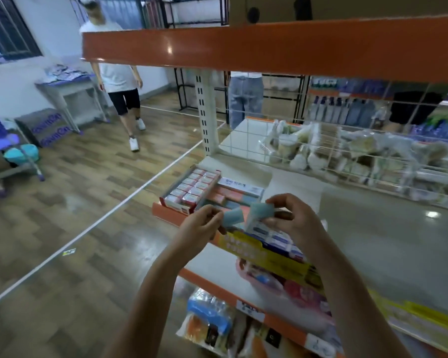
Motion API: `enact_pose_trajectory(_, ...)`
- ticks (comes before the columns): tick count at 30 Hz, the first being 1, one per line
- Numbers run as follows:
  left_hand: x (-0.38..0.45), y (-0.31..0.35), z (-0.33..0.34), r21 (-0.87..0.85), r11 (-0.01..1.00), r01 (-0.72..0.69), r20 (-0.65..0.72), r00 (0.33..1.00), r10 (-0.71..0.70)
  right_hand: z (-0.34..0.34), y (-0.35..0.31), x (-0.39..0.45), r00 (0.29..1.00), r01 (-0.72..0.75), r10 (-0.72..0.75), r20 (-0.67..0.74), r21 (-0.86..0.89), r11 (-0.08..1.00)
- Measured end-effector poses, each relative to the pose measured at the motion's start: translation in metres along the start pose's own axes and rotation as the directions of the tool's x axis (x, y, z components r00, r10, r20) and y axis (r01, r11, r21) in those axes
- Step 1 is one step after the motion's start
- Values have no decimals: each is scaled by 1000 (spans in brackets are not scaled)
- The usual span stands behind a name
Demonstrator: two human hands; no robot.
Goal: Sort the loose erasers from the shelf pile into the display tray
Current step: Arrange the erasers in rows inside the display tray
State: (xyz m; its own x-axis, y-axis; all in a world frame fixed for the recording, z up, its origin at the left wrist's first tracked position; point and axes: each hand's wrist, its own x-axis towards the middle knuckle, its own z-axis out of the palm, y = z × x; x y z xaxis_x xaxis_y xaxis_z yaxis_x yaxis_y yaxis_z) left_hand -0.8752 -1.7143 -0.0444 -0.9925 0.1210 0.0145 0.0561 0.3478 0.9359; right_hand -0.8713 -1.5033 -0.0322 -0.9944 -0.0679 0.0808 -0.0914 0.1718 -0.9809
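My left hand (201,224) pinches a pale blue eraser (232,217) above the shelf edge. Just to its right, my right hand (292,218) holds a second pale blue eraser (263,211) between thumb and fingers. Both hover over a yellow display tray (264,254) filled with blue-and-white boxed erasers (277,239). Farther back on the shelf lie pink and blue loose erasers (230,196) next to a red tray (189,188) of small red-and-white boxes.
An orange upper shelf (269,47) hangs overhead. A wire basket (347,153) of wrapped goods stands at the back right. A pink basket (282,288) sits under the yellow tray. Packaged goods (212,321) hang below the shelf. A person (117,73) walks in the aisle on the left.
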Motion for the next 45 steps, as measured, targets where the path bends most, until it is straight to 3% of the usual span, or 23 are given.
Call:
enact_pose_trajectory(5, 49, -9, -35, 72, 997, 10, 42, 999, -13, 27, -3, 52, 998, 44, -53, -32, -233, 972)
enact_pose_trajectory(9, 80, -14, -54, 193, 981, -32, 102, 995, 13, 45, -4, 82, 997, 83, -76, 33, -464, 882)
enact_pose_trajectory(16, 122, -29, -82, 195, 977, -84, 216, 976, 41, 77, 3, 107, 995, -6, 77, 58, -756, 655)
enact_pose_trajectory(27, 179, -47, -110, 91, 970, -227, 528, 836, 147, 102, 5, 107, 964, -261, 164, -210, -867, 425)
enact_pose_trajectory(34, 188, -35, -105, 77, 938, -338, 624, 750, 218, 118, 2, 111, 952, -296, 176, -251, -900, 319)
enact_pose_trajectory(39, 186, -28, -94, 164, 878, -449, 652, 717, 245, 119, 5, 109, 960, -278, 124, -252, -916, 291)
enact_pose_trajectory(45, 187, -22, -70, 230, 822, -521, 631, 723, 282, 99, 0, 88, 956, -280, 15, -293, -897, 342)
